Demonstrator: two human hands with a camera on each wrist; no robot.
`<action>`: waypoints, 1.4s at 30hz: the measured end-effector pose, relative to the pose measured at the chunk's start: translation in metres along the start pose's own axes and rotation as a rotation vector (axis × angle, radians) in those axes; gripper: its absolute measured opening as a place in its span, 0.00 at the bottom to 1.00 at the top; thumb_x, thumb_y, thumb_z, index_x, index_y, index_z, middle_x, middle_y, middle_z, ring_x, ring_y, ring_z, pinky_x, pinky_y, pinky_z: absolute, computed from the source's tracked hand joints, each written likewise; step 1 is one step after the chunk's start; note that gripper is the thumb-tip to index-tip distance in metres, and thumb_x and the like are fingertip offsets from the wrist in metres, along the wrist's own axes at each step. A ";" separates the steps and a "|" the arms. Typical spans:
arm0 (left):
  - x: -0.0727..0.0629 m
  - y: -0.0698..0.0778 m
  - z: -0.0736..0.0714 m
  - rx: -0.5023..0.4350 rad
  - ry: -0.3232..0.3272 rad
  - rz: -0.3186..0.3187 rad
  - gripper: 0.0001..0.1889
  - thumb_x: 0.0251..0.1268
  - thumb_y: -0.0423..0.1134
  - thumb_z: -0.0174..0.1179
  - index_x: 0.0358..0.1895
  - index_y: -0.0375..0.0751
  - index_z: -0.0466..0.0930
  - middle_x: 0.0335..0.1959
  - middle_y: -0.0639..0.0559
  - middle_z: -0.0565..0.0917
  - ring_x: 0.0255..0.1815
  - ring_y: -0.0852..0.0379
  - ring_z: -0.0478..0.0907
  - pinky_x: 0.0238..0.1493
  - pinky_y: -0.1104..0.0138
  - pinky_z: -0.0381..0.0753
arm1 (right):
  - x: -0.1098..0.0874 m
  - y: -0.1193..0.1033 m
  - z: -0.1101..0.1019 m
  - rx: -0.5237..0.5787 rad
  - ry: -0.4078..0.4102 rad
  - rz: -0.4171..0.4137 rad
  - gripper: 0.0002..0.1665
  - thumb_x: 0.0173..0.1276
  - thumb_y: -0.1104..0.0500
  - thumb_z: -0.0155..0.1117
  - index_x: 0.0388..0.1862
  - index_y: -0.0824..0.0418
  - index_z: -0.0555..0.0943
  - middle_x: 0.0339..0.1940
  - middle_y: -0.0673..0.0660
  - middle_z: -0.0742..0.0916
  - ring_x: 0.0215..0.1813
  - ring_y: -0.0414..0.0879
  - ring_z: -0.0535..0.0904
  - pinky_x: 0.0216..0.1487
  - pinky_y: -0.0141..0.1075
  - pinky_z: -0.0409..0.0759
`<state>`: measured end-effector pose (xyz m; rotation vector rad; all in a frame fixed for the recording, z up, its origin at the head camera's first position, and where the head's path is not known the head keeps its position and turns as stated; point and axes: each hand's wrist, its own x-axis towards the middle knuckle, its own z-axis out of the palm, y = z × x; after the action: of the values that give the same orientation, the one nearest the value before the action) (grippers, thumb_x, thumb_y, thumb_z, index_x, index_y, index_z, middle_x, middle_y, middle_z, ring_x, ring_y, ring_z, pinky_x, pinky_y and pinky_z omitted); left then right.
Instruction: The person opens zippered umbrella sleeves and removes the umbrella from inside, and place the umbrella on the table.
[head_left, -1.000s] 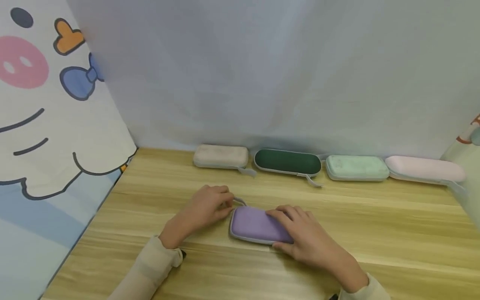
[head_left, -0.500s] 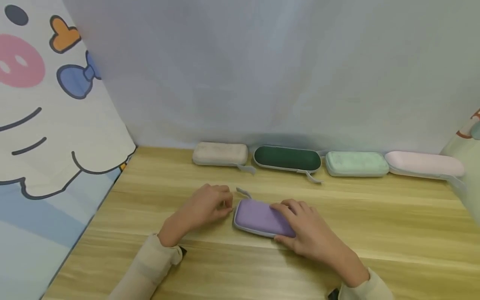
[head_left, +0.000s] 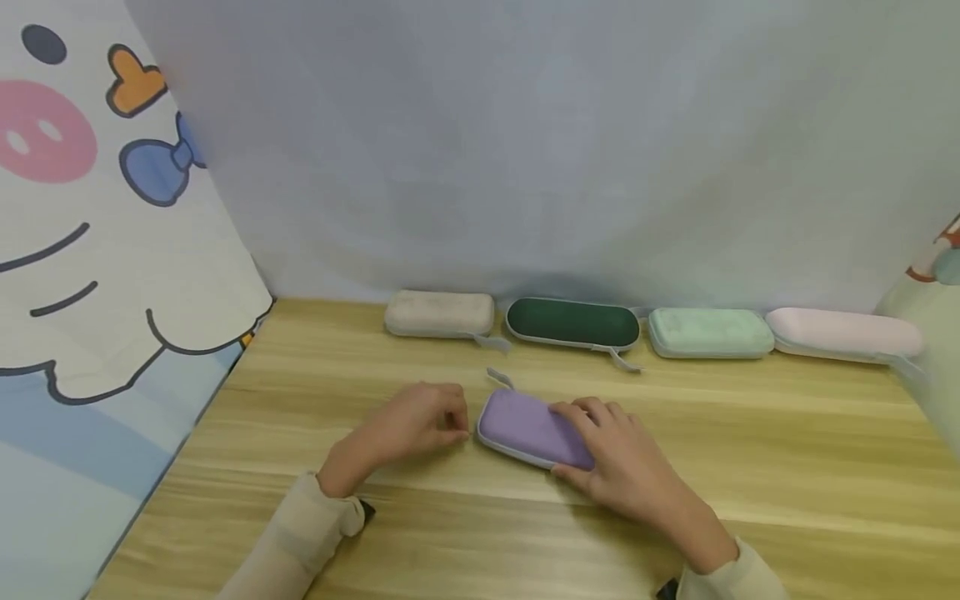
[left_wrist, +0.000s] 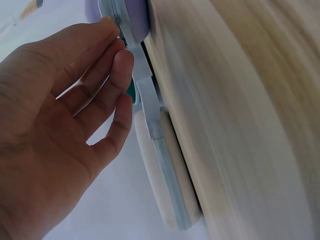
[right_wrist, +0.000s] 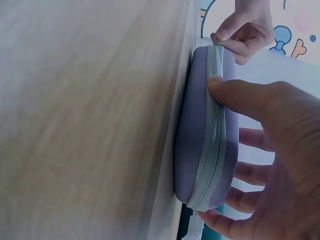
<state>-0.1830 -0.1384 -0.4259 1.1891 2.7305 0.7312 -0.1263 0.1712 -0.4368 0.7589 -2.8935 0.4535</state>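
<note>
The purple case (head_left: pixel 525 425) lies near the middle of the tabletop (head_left: pixel 300 433), its left end a little farther than its right. The right hand (head_left: pixel 622 458) holds the right part of it, thumb on the near side, other fingers spread over the top and far side. The left hand (head_left: pixel 412 425) has its thumb and fingers brought narrowly together at the left end, where they seem to pinch a small zip pull (right_wrist: pixel 218 43).

That pinch is the weak point: the pull is tiny and could slip from the fingertips under a hard tug. If the right hand's grip is loose, the case could swivel or slide left with the pull instead of staying put. The right thumb presses on the zip (right_wrist: pixel 212 155) and could block or snag the slider there. The strap (head_left: pixel 500 377), loose at the far left corner, could get in the fingers' way. The beige case (head_left: pixel 439 314) and green case (head_left: pixel 573 322) stand farther off, so a knock seems unlikely.
</note>
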 end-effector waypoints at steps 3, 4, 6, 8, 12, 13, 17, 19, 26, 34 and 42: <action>0.001 0.002 0.002 -0.019 -0.023 -0.003 0.05 0.64 0.36 0.73 0.31 0.49 0.87 0.32 0.60 0.83 0.35 0.67 0.81 0.42 0.72 0.82 | 0.000 0.000 0.002 0.007 0.010 0.014 0.44 0.59 0.42 0.81 0.72 0.50 0.75 0.62 0.57 0.83 0.61 0.57 0.81 0.54 0.55 0.80; 0.001 0.002 0.003 -0.024 -0.025 -0.002 0.05 0.63 0.36 0.73 0.31 0.49 0.87 0.32 0.60 0.83 0.36 0.67 0.81 0.42 0.72 0.82 | 0.000 -0.001 0.002 0.007 0.016 0.017 0.44 0.59 0.42 0.81 0.72 0.50 0.75 0.61 0.57 0.83 0.61 0.57 0.81 0.55 0.55 0.80; 0.002 0.003 0.003 -0.036 -0.025 -0.008 0.05 0.63 0.36 0.73 0.31 0.49 0.88 0.32 0.60 0.83 0.36 0.68 0.80 0.43 0.72 0.82 | 0.001 -0.001 0.002 0.005 0.030 0.022 0.44 0.58 0.42 0.81 0.71 0.50 0.75 0.61 0.57 0.83 0.60 0.57 0.81 0.55 0.55 0.80; 0.003 0.004 0.003 -0.051 -0.024 -0.005 0.05 0.63 0.36 0.73 0.31 0.49 0.88 0.33 0.60 0.83 0.36 0.68 0.80 0.43 0.72 0.82 | 0.002 -0.002 0.001 0.001 0.037 0.028 0.44 0.58 0.42 0.81 0.71 0.50 0.76 0.60 0.57 0.83 0.59 0.58 0.81 0.54 0.55 0.80; 0.004 0.007 0.005 -0.076 -0.021 0.008 0.04 0.63 0.35 0.73 0.32 0.48 0.88 0.34 0.59 0.84 0.37 0.67 0.80 0.44 0.72 0.82 | 0.004 -0.003 0.000 -0.008 0.038 0.040 0.43 0.58 0.42 0.81 0.71 0.51 0.76 0.60 0.58 0.83 0.58 0.58 0.81 0.52 0.55 0.80; 0.005 0.007 0.006 -0.078 -0.017 0.012 0.04 0.64 0.35 0.73 0.32 0.48 0.88 0.34 0.59 0.84 0.37 0.67 0.81 0.44 0.72 0.82 | 0.004 -0.004 0.000 -0.010 0.039 0.044 0.44 0.58 0.42 0.81 0.71 0.51 0.76 0.61 0.58 0.83 0.58 0.58 0.81 0.51 0.54 0.80; 0.005 0.010 0.010 -0.067 0.011 0.006 0.04 0.64 0.36 0.73 0.32 0.49 0.88 0.34 0.59 0.84 0.36 0.67 0.81 0.43 0.72 0.82 | 0.006 -0.006 0.001 -0.009 0.046 0.071 0.44 0.58 0.41 0.81 0.71 0.51 0.76 0.61 0.59 0.83 0.58 0.58 0.81 0.51 0.54 0.80; 0.005 0.012 0.013 -0.051 0.023 0.008 0.04 0.63 0.36 0.73 0.32 0.49 0.89 0.33 0.59 0.84 0.36 0.67 0.80 0.42 0.73 0.81 | 0.006 -0.007 0.002 -0.003 0.037 0.095 0.45 0.58 0.40 0.81 0.72 0.50 0.75 0.61 0.59 0.83 0.57 0.58 0.80 0.52 0.54 0.79; 0.006 0.014 0.021 -0.012 0.055 0.031 0.02 0.65 0.37 0.72 0.34 0.46 0.89 0.34 0.57 0.85 0.34 0.65 0.80 0.39 0.72 0.80 | 0.004 -0.015 0.004 -0.015 0.001 0.122 0.45 0.60 0.36 0.78 0.71 0.54 0.75 0.61 0.60 0.83 0.56 0.58 0.80 0.48 0.53 0.80; 0.005 0.009 0.020 -0.027 0.039 -0.012 0.02 0.69 0.37 0.69 0.39 0.43 0.86 0.38 0.55 0.87 0.41 0.59 0.83 0.47 0.64 0.84 | -0.002 -0.020 -0.006 0.169 -0.128 0.134 0.35 0.72 0.40 0.69 0.69 0.57 0.75 0.64 0.58 0.82 0.64 0.55 0.81 0.58 0.53 0.84; 0.008 0.009 0.018 -0.016 0.046 -0.028 0.02 0.68 0.36 0.69 0.40 0.45 0.85 0.39 0.55 0.88 0.43 0.58 0.85 0.51 0.61 0.85 | -0.007 -0.017 -0.017 0.153 -0.183 -0.017 0.44 0.68 0.41 0.74 0.76 0.59 0.71 0.75 0.62 0.72 0.66 0.57 0.80 0.54 0.50 0.85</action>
<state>-0.1781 -0.1200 -0.4363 1.1433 2.7667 0.7845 -0.1109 0.1657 -0.4174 0.8904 -3.0449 0.6426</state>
